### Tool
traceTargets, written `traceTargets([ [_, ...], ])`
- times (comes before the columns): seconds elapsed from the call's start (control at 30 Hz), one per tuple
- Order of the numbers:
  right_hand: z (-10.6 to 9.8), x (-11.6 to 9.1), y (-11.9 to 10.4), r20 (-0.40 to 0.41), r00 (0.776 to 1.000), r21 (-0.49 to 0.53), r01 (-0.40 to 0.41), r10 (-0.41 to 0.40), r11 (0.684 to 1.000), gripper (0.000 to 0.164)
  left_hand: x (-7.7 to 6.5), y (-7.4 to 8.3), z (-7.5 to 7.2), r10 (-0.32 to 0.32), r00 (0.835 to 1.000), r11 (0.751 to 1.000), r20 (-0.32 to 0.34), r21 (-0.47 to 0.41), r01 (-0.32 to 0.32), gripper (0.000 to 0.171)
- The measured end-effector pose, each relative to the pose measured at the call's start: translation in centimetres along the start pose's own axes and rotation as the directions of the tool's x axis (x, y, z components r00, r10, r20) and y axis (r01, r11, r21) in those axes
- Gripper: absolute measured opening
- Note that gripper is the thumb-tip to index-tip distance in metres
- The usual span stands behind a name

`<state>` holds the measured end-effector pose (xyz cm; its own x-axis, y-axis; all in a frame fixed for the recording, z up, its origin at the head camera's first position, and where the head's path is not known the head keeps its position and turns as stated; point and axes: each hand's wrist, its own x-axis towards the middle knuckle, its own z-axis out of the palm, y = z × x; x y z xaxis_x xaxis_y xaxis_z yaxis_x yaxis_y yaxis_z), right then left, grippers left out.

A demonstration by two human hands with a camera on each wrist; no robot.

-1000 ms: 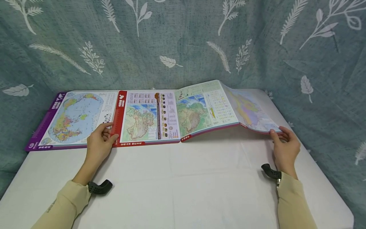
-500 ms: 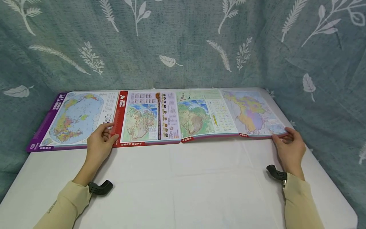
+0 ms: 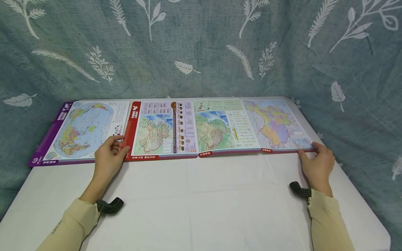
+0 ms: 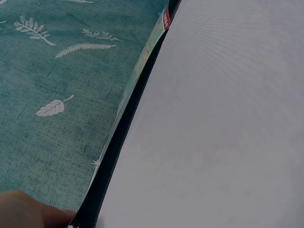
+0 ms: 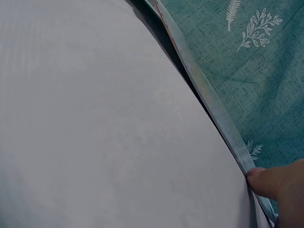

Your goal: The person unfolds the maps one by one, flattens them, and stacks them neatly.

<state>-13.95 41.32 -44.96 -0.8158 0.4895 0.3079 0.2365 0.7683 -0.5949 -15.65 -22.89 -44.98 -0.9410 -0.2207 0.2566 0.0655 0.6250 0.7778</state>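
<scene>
A fold-out map [image 3: 216,132] with a red left strip lies across the back of the table, its panels spread flat in a row. At its left is a purple-edged world map panel [image 3: 84,129]. My left hand [image 3: 108,155] grips the red strip near its front end, thumb on the strip and fingers bent over the world map side. The right hand [image 3: 317,165] pinches the front right corner of the last panel. In the left wrist view the map's edge [image 4: 142,71] runs slantwise beside the white cloth. My right thumb [image 5: 266,183] touches the map's edge in the right wrist view.
A white cloth covers the table [image 3: 201,202], which reaches to the front and right of the map. Behind stands a teal curtain [image 3: 207,48] with white leaf prints. A black wrist device [image 3: 110,205] sits on each sleeve cuff.
The two right-hand panels, raised in a peak one second ago, have come down flat. The right hand moved right and slightly down with the corner. My left hand stayed nearly still.
</scene>
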Motion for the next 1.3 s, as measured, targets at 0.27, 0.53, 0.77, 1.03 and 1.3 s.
traceTargets([
  [0.27, -0.7, -0.4, 0.0, -0.001, 0.999, 0.023, -0.053, 0.053, 0.998, 0.081, -0.2, 0.1, 0.6, -0.008, 0.999, 1.000, -0.031, -0.030, 0.007, 0.025],
  [0.53, 0.1, -1.8, -1.5, -0.042, 0.999, 0.064, 0.005, -0.002, 0.998, 0.082, -0.5, 0.1, 0.8, 0.036, 0.990, 0.999, -0.135, -0.014, -0.038, 0.013],
  [0.77, 1.2, -3.2, -4.1, -0.107, 0.991, 0.129, 0.098, -0.084, 0.987, 0.076, -0.2, 0.2, 1.2, 0.068, 0.979, 0.996, -0.193, -0.039, -0.077, 0.011],
  [1.03, 3.4, -3.9, -6.5, -0.139, 0.973, 0.164, 0.206, -0.185, 0.965, 0.070, 0.2, 0.2, 0.3, 0.111, 0.966, 0.993, -0.233, -0.021, -0.119, 0.013],
  [1.3, 6.8, -4.4, -10.2, -0.167, 0.907, 0.177, 0.414, -0.387, 0.893, 0.066, 0.6, -0.5, -0.8, 0.119, 0.946, 0.992, -0.302, 0.000, -0.125, 0.011],
])
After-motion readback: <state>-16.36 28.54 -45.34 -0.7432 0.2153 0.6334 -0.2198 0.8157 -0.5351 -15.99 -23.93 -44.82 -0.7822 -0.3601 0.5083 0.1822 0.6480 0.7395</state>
